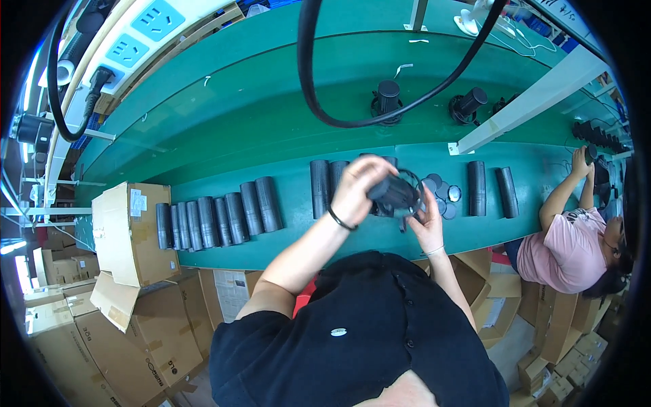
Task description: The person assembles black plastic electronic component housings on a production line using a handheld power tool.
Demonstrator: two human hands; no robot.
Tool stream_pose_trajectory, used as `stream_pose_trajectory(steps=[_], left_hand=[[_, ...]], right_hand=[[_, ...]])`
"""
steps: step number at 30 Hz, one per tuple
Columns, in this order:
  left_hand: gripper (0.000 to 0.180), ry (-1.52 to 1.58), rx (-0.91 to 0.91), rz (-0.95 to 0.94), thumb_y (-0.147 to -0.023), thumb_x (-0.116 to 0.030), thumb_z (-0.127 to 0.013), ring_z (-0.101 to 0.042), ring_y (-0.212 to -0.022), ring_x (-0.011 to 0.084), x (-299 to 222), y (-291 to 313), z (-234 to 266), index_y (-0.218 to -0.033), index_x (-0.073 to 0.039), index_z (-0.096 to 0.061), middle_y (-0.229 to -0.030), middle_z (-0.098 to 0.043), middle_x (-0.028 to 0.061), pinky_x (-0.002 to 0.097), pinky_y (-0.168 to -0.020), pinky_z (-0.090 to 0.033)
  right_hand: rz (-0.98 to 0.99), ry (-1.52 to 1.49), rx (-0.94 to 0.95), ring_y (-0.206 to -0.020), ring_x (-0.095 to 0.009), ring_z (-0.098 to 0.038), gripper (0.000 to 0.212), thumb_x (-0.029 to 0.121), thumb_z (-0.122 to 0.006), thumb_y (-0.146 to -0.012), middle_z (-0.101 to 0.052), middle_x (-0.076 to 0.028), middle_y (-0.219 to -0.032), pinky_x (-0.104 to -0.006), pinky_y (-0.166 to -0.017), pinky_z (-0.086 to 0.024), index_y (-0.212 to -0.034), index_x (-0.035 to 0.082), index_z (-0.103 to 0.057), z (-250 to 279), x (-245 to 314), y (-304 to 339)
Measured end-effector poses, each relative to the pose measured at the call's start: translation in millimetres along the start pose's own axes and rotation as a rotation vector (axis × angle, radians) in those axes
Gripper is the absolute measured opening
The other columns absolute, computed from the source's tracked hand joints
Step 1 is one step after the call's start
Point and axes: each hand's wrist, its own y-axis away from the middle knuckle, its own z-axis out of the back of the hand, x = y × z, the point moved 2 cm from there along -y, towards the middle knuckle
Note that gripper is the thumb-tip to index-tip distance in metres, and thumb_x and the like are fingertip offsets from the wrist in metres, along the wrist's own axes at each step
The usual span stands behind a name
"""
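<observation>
A black cylindrical device with a black cord point(399, 194) is held between my two hands above the green table. My left hand point(361, 188), a dark band at its wrist, closes round the device's left end. At its right side my right hand point(427, 220) grips it, fingers bent round the edge and partly hidden. Several flat black discs point(435, 182) lie just beyond my right hand. Behind my left hand stands a row of black tubes point(320, 188), some covered by the hand. Two more black tubes point(477, 188) rest to the right.
Another row of black tubes point(230, 216) and an open cardboard box point(146, 234) are at left. Black devices with cords point(388, 102) sit on the green belt beyond. A thick black cable point(308, 74) hangs overhead; a white post point(529, 102) slants at right. A co-worker point(573, 247) works at far right.
</observation>
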Motion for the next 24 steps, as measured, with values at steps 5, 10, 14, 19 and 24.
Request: stream_pose_trajectory(steps=[5,10,14,19,24], left_hand=[[0.019,-0.23,-0.28,-0.24,-0.088,-0.019,-0.054,-0.055,-0.079,0.0125,-30.1,-91.0,66.3,-0.087,-0.001,-0.061,-0.083,-0.062,0.0062,0.0253,-0.074,-0.043],[0.03,-0.619,-0.612,-0.319,-0.085,-0.026,-0.06,-0.057,-0.076,0.0155,-5.7,-183.5,138.5,-0.093,0.004,-0.062,-0.083,-0.063,0.0094,0.0287,-0.07,-0.045],[0.032,-0.779,-0.684,-0.409,-0.084,-0.028,-0.06,-0.061,-0.077,0.0211,2.6,-211.1,181.8,-0.092,0.004,-0.062,-0.083,-0.065,0.0147,0.0321,-0.071,-0.047],[0.051,-1.132,-0.629,-0.382,-0.084,-0.041,-0.058,-0.055,-0.098,0.0337,-1.0,-215.1,174.6,-0.115,-0.001,-0.051,-0.103,-0.059,0.0215,0.0413,-0.086,-0.042],[0.049,-0.911,-0.691,-0.582,-0.083,-0.031,-0.061,-0.05,-0.1,0.0343,-25.3,-133.5,194.4,-0.118,0.0,-0.044,-0.108,-0.052,0.0213,0.0426,-0.088,-0.039]], right_hand=[[-0.199,-0.061,0.003,-0.108,-0.017,-0.053,0.058,-0.008,-0.056,-0.078,-0.047,-0.011,-0.128,-0.0269,-0.085,-0.046,-0.131,0.005,-0.039,31.3,-17.1,7.4],[-0.311,-0.04,-0.024,-0.084,-0.012,-0.061,0.024,-0.001,-0.053,-0.085,-0.064,-0.006,-0.095,-0.0221,-0.068,-0.047,-0.109,0.001,-0.056,43.2,-30.8,30.0],[-0.359,0.072,0.036,-0.078,-0.011,-0.061,0.02,0.002,-0.055,-0.085,-0.065,-0.006,-0.089,-0.0234,-0.065,-0.048,-0.104,0.001,-0.058,31.8,-31.2,39.6],[-0.385,0.167,0.058,-0.077,-0.012,-0.061,0.019,0.001,-0.056,-0.084,-0.065,-0.006,-0.088,-0.0242,-0.068,-0.049,-0.103,-0.001,-0.059,41.4,-44.0,36.2],[-0.357,0.116,0.074,-0.077,-0.01,-0.06,0.015,0.002,-0.056,-0.084,-0.064,-0.005,-0.083,-0.0231,-0.068,-0.048,-0.099,0.0,-0.06,36.4,-25.7,23.0]])
